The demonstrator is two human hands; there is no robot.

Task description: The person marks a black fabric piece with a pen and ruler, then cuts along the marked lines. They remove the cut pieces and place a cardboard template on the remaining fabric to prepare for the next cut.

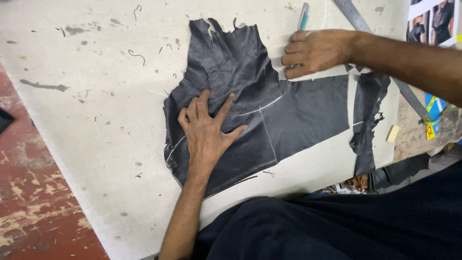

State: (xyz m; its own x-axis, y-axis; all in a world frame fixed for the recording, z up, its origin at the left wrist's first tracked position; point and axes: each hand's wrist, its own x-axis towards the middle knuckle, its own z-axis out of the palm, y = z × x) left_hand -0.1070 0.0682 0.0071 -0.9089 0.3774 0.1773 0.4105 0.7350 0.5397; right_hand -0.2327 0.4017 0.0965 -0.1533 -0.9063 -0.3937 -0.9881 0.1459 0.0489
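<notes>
In the head view, a piece of black leather (269, 110) is being held flat on the pale bench (96, 110), across the centre of the frame. The left hand (209, 130) is being pressed palm-down on the leather at centre-left, its fingers (225, 107) spread wide and released, grasping nothing. White chalk lines (262, 108) are showing on the leather just right of that hand, one curved and one running down toward the lower edge.

At upper right, the right hand (315, 52) is being kept on the top edge of the leather, its fingers curled and clenched on a teal-handled tool (303, 17) whose handle is sticking up past the knuckles; its tip is hidden, so the kind of tool cannot be told. A metal ruler (356, 19) is lying at an angle behind the wrist, and a small yellow block (393, 133) is resting near the right edge of the bench. A narrow black strip (368, 120) is hanging at the right, apart from the main piece.

Trouble is being risked mostly by slippage: if the pressing hand eases, the wrinkled hide could creep and the marked line could be missed. The spread fingers are also lying close to the chalk line, so a wandering tool could catch them.
</notes>
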